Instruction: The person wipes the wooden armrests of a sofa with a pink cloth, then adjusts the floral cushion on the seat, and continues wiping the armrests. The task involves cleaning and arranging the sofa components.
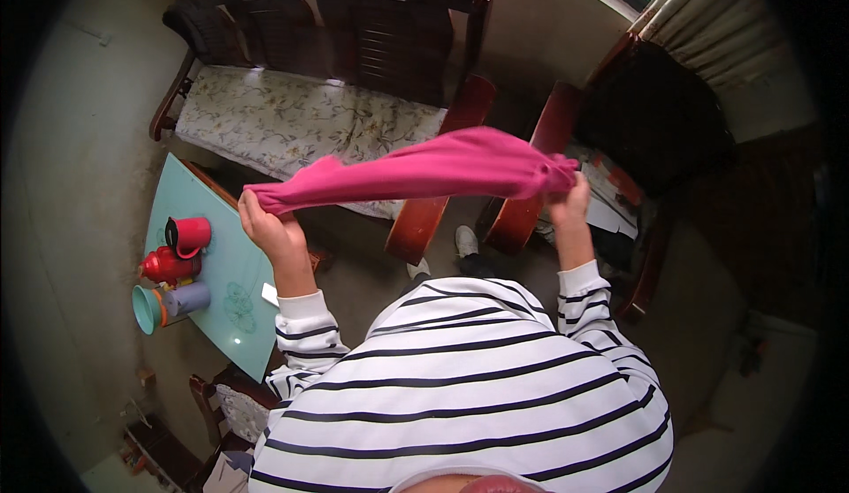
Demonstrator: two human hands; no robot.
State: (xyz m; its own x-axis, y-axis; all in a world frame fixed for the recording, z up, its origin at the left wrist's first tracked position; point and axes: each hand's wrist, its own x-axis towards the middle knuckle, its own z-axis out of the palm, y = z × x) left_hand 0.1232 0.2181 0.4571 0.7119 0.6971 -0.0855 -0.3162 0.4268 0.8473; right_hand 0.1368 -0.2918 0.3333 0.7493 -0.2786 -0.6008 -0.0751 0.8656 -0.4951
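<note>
A pink cloth garment [411, 171] is stretched out sideways in the air in front of my chest. My left hand [272, 228] grips its narrow left end between thumb and fingers. At the other end, my right hand [572, 198] holds a bunched, gathered part of the fabric. The cloth bulges upward near the right side and its outline is slightly blurred there. What kind of garment it is, I cannot tell. Below it show the floor and my shoes [467, 241].
A wooden settee [398, 29] with a floral cushion [298, 115] stands ahead. To the left, a glass-topped table [232, 274] carries a red pitcher [194, 235], a red kettle [169, 265] and a lilac container [189, 299]. A dark armchair [650, 108] with papers [607, 204] stands at right.
</note>
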